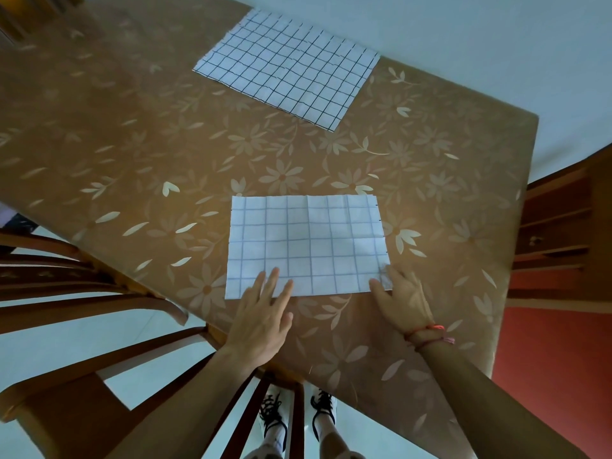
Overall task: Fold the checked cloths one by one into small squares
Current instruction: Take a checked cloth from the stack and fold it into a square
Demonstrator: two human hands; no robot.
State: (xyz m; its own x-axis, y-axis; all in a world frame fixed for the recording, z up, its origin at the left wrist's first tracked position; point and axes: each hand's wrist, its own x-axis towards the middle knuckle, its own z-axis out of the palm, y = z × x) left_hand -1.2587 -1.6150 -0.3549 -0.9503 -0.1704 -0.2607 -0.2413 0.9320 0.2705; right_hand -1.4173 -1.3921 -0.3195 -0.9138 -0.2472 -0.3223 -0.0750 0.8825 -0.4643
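Both hands rest on the near edge of the pale grid-checked cloth (pixel 308 245) on the floral tan worktop (pixel 132 154): left hand (pixel 261 319) flat with fingers spread, right hand (pixel 402 298) open at the corner. It looks mid-fold; next, grip and carry one edge across. A second checked cloth (pixel 288 67) waits well apart.

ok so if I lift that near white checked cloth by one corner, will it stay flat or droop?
The near white checked cloth will probably droop: it looks thin, with soft creases. Likely very light, lying flat on the brown flowered table cover. It may slide easily, as that cover looks glossy.
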